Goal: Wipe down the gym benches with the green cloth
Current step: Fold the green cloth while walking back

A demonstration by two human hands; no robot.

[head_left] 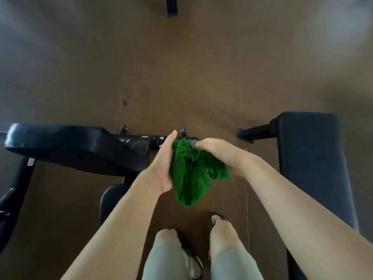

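A bunched green cloth hangs in the air between my two hands, above the floor. My left hand lies against its left side with the palm turned to it and the fingers straight. My right hand grips the cloth from the top right, fingers curled into the fabric. A black padded gym bench stretches to the left, its metal frame end just beyond my left fingertips. A second dark bench stands at the right. Neither hand touches a bench.
Brown floor spreads ahead and between the benches. A small black pad sits under my left forearm. A black post foot stands at the far top. My legs and feet are below the cloth.
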